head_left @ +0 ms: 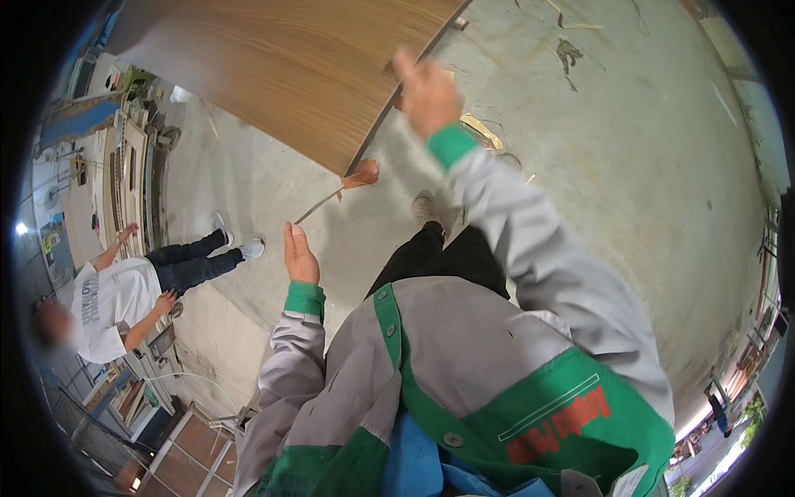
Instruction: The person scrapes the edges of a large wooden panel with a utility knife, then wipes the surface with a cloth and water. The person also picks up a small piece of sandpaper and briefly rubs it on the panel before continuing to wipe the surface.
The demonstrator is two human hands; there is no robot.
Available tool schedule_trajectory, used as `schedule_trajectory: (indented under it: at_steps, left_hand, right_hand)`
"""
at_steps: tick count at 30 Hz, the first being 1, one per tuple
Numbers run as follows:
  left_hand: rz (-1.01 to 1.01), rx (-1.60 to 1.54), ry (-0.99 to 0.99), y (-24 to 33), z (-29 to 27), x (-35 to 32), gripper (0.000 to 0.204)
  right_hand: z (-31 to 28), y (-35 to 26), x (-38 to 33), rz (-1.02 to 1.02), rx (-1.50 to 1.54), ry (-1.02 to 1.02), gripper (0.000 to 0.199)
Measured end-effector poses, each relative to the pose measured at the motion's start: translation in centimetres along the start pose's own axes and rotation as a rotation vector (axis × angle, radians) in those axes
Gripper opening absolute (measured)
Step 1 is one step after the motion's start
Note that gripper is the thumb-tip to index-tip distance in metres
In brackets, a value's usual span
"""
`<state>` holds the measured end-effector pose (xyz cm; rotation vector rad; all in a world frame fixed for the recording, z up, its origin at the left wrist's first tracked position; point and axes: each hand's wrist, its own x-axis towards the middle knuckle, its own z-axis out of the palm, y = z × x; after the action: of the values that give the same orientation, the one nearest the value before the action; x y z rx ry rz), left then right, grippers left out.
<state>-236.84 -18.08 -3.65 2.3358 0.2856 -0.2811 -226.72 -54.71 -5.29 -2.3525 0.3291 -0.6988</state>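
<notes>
A large wood-grain board [281, 62] reaches in from the top, its near corner pointing toward me. My right hand [431, 98] is at the board's right edge, one finger stretched over the top face. Motion blurs this hand, and its other fingers are partly hidden. Nearer to me, my left hand [301, 257] is closed, thumb and fingers pinched together at the end of a thin strip [319, 205]. That strip runs up from the fingertips toward the board's near corner. An orange-brown piece [362, 174] shows beside and below that corner.
To the left, a person [124, 302] in a white shirt stands beside stacked panels [124, 166]. Yellowish strip scraps [483, 131] lie on the concrete floor [629, 182] right of the board. A framed rack [186, 455] stands at the lower left.
</notes>
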Motion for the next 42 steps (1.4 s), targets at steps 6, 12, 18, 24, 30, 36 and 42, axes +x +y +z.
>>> schedule_trajectory:
  at_steps: [6,12,18,24,30,36,42]
  left_hand:
    - [-0.465,-0.865,-0.265,4.5,1.4,4.4,0.071]
    - [0.011,-0.643,-0.178,11.9,10.1,6.1,0.072]
    - [-0.149,-1.147,-0.214,11.3,11.1,3.0,0.069]
    - [-0.037,-1.086,-0.375,10.4,8.2,3.4,0.058]
    - [-0.088,-1.138,-0.367,9.6,8.6,2.7,0.056]
    - [-0.394,-1.839,-0.314,9.4,11.0,1.4,0.052]
    - [-0.556,-1.883,-0.254,8.4,11.1,0.2,0.053]
  right_hand:
    - [2.0,-9.7,-21.2,-0.232,0.428,-0.525,0.050]
    - [-3.2,2.4,-22.2,0.567,0.388,-0.508,0.037]
    - [-14.7,13.7,-19.6,1.004,0.360,-0.276,0.042]
    - [-16.6,10.9,-12.7,0.935,0.504,-0.377,0.038]
    - [-12.0,1.1,-3.6,0.091,0.236,-0.522,0.028]
    - [-4.7,-8.0,2.5,-0.448,0.111,-0.673,0.021]
    - [-0.4,-14.8,3.3,-1.094,-0.175,-0.816,0.024]
